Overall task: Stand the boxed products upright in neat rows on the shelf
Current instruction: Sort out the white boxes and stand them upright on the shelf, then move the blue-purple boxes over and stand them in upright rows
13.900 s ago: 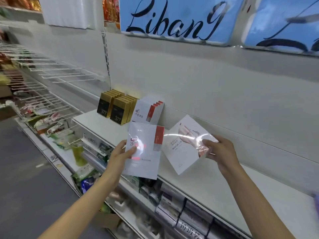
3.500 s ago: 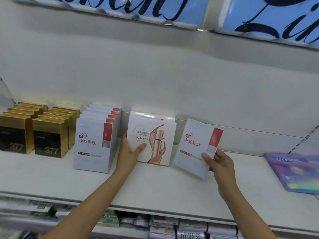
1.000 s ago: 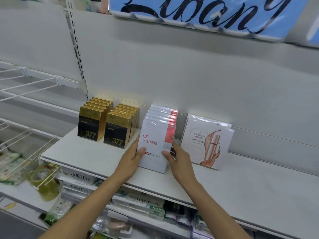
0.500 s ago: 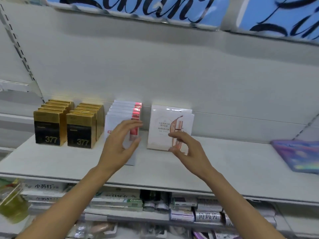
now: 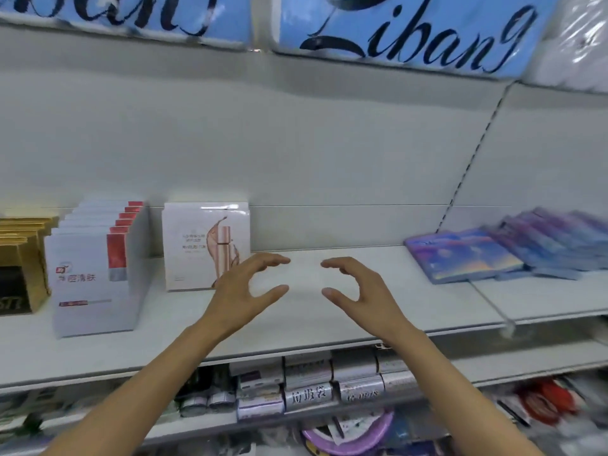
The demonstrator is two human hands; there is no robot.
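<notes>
The white shelf (image 5: 378, 311) is carrying four groups of boxed goods. Standing at its far left are gold boxes (image 5: 19, 255), cut by the frame edge; just right of them a row of white boxes with red corner panels (image 5: 93, 274) is standing upright, one behind another. Right of that row, white boxes printed with a rose-gold tube (image 5: 205, 246) are standing upright against the back panel. Toward the shelf's right end, purple-blue boxes (image 5: 493, 255) are lying flat, overlapping. Above the shelf's bare middle, the left hand (image 5: 245, 292) and right hand (image 5: 358, 291) are hovering, fingers loosely curved, gripping nothing
</notes>
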